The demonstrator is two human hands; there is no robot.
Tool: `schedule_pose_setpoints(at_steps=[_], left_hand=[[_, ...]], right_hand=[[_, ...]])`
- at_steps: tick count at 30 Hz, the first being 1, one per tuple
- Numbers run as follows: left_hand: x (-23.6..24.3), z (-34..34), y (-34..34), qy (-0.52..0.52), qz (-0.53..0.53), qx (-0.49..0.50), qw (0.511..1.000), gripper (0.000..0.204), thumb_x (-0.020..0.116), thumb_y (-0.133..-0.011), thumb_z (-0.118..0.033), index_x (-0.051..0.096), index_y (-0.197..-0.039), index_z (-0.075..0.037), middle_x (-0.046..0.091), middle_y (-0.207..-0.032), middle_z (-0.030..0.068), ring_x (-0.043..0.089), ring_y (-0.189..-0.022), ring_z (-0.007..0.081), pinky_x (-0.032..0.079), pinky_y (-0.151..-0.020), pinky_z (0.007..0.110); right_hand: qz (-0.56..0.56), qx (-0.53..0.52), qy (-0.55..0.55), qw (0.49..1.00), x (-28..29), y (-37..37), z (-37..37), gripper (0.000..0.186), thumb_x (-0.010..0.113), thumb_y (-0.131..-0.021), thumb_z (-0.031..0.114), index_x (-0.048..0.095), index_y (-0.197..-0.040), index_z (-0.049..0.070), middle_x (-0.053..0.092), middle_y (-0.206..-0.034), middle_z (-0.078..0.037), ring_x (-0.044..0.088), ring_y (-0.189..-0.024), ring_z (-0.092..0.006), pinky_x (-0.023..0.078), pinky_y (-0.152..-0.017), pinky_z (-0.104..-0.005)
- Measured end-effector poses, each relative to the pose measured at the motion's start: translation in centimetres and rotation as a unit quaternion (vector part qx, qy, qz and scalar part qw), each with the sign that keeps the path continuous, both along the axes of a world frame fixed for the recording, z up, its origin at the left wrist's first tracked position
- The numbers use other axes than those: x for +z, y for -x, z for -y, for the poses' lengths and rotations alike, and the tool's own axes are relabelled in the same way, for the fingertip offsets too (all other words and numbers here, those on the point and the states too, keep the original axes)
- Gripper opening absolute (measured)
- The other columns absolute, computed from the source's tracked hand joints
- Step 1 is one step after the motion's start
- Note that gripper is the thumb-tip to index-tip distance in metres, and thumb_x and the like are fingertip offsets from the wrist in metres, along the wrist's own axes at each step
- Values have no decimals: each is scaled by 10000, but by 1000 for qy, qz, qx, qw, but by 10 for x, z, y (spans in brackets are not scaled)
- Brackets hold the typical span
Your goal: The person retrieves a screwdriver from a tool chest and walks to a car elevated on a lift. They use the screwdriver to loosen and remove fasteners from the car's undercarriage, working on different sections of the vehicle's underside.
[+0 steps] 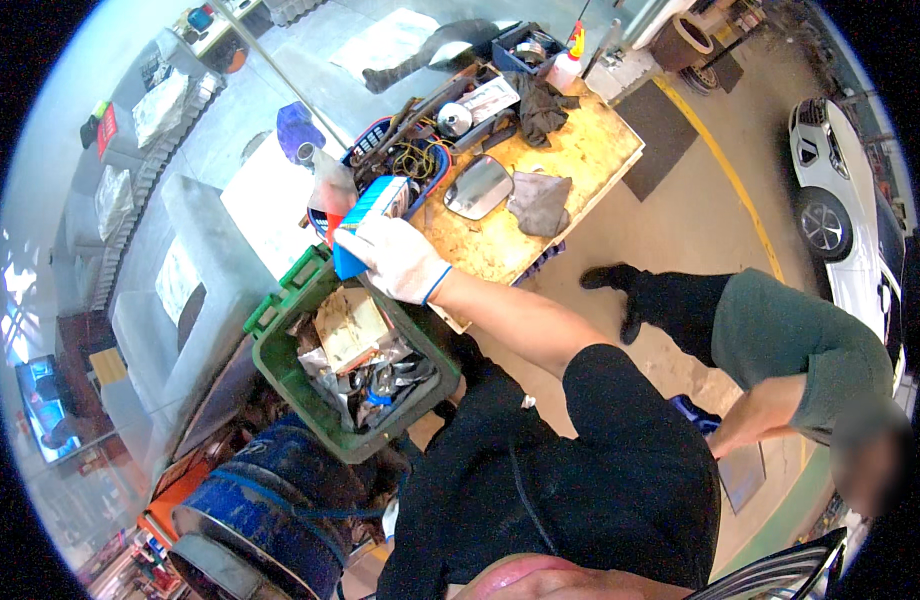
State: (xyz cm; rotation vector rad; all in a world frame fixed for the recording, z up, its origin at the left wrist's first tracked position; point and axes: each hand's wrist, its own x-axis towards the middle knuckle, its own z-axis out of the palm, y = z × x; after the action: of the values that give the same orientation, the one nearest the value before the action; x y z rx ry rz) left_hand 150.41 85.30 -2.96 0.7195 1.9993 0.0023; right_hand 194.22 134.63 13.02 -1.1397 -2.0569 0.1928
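Observation:
My right hand point(398, 262), in a white knit glove, reaches across to the workbench's left corner. Its fingers are closed on a blue and white box point(382, 203), held tilted above the rim of a green waste bin point(420, 395). Right beside the box stands a clear bottle with red on its lower part point(332, 185). Inside the bin lie a flattened piece of cardboard point(350, 328) and crumpled dark and silvery wrappings. At my left side a small white patch point(391, 520) may be part of my left glove; its fingers are hidden by my body.
The stained workbench point(600, 150) bears a mirror point(479, 187), a grey rag point(540, 203), a blue basket of tools point(435, 180) and a spray bottle point(565, 68). A blue drum point(270, 490) stands left. At right are a bent-over person point(780, 340) and a white car point(830, 190).

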Motion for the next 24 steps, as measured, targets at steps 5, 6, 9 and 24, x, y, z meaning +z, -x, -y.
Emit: schedule_pose_setpoints(at_steps=[5,6,9,24], left_hand=[[12,7,-3,-6,-1,17,1000,400,611,-972,-356,734,-1172,-32,739,-1127,215,695,-1063,349,515,-939,413],[13,11,-7,-7,2,23,1000,402,610,-972,-357,734,-1173,-31,738,-1127,216,695,-1064,350,516,-939,414],[22,27,-11,-7,3,38,999,405,608,-973,-359,733,-1175,-30,738,-1127,218,695,-1065,353,516,-939,414],[13,164,-47,4,16,103,995,424,595,-976,-369,729,-1183,-24,735,-1125,230,693,-1072,365,518,-938,415]], right_hand=[[-165,-149,-4,975,7,-40,-34,723,764,-723,167,505,-1388,47,597,-1081,-219,574,-1052,-399,485,-951,-475],[-225,-224,72,945,26,-51,-41,690,773,-714,164,526,-1344,27,592,-1063,-223,586,-1033,-398,484,-965,-464],[-377,-388,63,839,13,-100,-72,568,812,-717,144,553,-1209,27,620,-1111,-131,609,-1018,-254,517,-954,-403],[-536,-263,224,770,-58,-146,-33,658,799,-911,213,470,-1475,126,646,-1308,-66,637,-1150,-257,553,-829,-417]])
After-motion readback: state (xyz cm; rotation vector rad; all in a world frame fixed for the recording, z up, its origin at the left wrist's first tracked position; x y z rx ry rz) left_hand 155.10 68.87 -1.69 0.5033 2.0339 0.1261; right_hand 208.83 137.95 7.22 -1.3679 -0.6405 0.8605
